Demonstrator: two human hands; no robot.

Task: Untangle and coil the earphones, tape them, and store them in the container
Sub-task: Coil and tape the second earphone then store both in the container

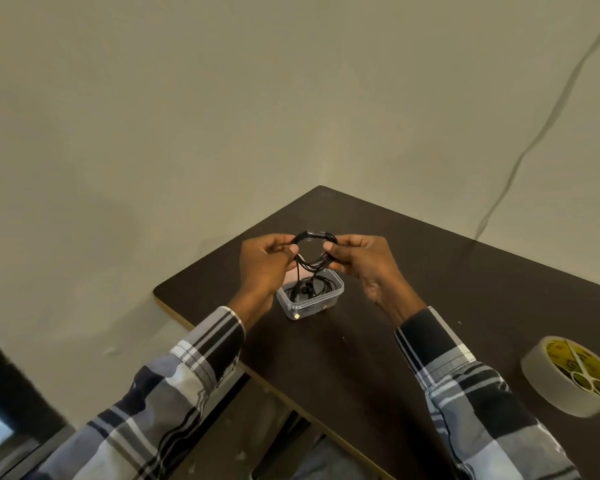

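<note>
Black earphones (313, 236), wound into a small coil with a strip of tape on the top arc, hang in the air between both hands. My left hand (265, 263) pinches the coil's left side and my right hand (362, 259) pinches its right side. A few loose strands dangle from the coil down into a small clear plastic container (336, 295), which stands on the dark table directly below. More black cable and an earbud lie inside the container.
A roll of pale masking tape (548, 386) lies on the dark brown table (465, 306) at the right edge of view, with scissors resting on it. The table's left edge and corner are close to the container. A thin cable runs down the wall at right.
</note>
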